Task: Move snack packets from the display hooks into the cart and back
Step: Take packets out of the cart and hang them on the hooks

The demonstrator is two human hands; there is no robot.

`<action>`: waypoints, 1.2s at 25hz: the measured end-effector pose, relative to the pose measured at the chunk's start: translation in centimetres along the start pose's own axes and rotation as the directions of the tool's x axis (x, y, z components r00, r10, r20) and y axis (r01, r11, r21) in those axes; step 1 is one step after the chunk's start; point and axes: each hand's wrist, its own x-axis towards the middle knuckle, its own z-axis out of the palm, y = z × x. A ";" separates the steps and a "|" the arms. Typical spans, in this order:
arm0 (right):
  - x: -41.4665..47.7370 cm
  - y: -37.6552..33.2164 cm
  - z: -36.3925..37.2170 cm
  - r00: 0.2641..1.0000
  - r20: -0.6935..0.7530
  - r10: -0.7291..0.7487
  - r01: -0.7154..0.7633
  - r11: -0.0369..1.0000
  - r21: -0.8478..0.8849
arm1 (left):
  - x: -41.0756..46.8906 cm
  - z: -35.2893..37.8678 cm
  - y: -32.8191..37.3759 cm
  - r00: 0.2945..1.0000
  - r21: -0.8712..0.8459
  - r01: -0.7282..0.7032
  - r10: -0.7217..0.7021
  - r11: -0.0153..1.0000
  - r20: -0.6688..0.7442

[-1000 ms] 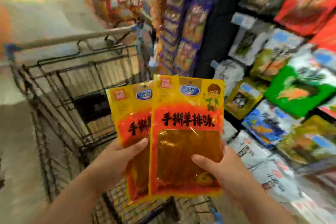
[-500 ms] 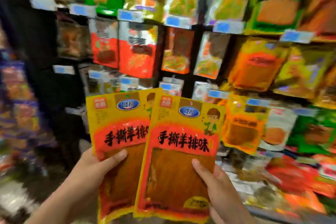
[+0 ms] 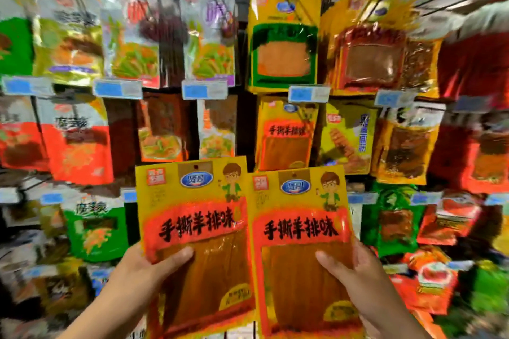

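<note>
Left hand [image 3: 148,272] grips the lower left edge of the left snack packet [image 3: 192,228], thumb laid across its front. Right hand [image 3: 358,272] grips the lower right edge of the right snack packet [image 3: 300,245], thumb likewise on the front. Both packets are held upright, side by side, inner edges meeting. A matching packet [image 3: 286,137] hangs just above the right one. Blue price tags [image 3: 118,88] run beneath the blurred rows of other hanging packets [image 3: 74,143].

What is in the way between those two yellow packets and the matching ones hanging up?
Nothing visible. The left packet and right packet are held just below the matching hanging packet, nothing between them.
</note>
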 end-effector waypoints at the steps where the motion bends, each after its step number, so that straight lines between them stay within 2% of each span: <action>1: 1.3 -0.3 -0.3 1.000 -0.023 -0.005 0.005 1.000 0.008 | 1.1 0.5 0.4 1.000 0.002 -0.011 0.011 1.000 -0.001; 5: 6.5 -1.6 -0.7 0.995 -0.091 -0.033 0.042 0.995 0.095 | 5.8 0.8 1.8 0.998 0.027 -0.064 0.064 0.998 0.008; 10: 13.2 -2.8 0.0 0.990 -0.095 -0.104 0.115 0.986 0.116 | 12.5 -0.4 2.2 0.991 0.035 -0.111 0.108 0.993 0.079; 15: 17.0 -1.9 0.2 0.984 -0.113 -0.141 0.155 0.980 0.126 | 17.7 -0.3 1.6 0.990 0.017 -0.089 0.087 0.996 0.108; 22: 20.5 -1.2 -1.4 0.973 -0.107 -0.206 0.218 0.970 0.110 | 20.6 1.5 0.6 0.976 -0.004 -0.150 0.148 0.989 0.160; 30: 23.0 -0.2 -1.9 0.947 -0.048 -0.317 0.320 0.929 0.183 | 21.6 3.5 -2.7 0.978 -0.010 -0.185 0.186 0.983 0.092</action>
